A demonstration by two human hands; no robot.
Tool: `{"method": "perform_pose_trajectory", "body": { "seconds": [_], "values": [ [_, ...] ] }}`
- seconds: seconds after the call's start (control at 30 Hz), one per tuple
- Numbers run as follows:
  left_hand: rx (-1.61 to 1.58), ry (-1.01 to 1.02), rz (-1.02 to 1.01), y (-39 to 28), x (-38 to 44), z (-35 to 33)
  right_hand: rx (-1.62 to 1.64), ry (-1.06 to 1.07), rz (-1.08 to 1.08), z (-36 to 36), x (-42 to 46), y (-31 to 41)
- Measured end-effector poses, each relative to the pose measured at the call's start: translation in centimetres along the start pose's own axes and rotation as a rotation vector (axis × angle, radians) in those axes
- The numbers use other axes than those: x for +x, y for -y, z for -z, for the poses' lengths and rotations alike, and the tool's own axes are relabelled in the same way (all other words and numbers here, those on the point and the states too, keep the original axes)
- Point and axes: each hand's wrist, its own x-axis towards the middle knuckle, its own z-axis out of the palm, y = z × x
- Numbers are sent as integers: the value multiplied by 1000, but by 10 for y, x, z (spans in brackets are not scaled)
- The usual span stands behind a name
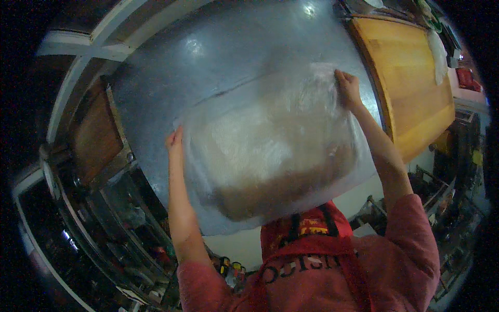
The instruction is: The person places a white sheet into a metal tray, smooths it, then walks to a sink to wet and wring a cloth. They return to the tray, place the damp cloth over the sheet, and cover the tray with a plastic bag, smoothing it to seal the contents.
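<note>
A wide translucent plastic sheet or bag [269, 128] stretches between my hands, shiny and partly blurred. A brownish tone shows across its middle and lower part; whether that is something inside, something beneath or a reflection, I cannot tell. My left hand [174, 139] grips its left edge, fingers closed. Farther up, my right hand [347, 86] pinches the upper right edge. Under and beyond the plastic lies a grey, metal-looking tabletop [156, 85] with bright light spots. A dark line, perhaps a crease or the sheet's far edge, runs along its upper side.
A yellow-brown wooden board [413, 82] adjoins the tabletop on the right. At left are a brown wooden panel [97, 144] and a pale frame [91, 50]. Dark, cluttered shelving [128, 222] fills the lower left. A red apron [308, 230] hangs on my front.
</note>
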Motion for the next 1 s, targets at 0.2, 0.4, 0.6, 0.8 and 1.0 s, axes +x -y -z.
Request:
{"method": "perform_pose_trajectory", "body": {
  "seconds": [0.2,0.4,0.6,0.8,1.0],
  "values": [
    [70,-188,-247,25,-33,30,-287,-94,394,20,-5,5],
    [153,-269,-414,-4,7,18,-599,-27,511,14,83,-4],
    [-246,-116,-23,40,-87,68,-319,96,-5,122,12,-31],
    [66,-231,348,149,-240,108,-268,-6,-432,186,-131,-79],
    [541,-508,-232,188,-265,66,-947,-218,200,158,-129,-107]
  ]
}}
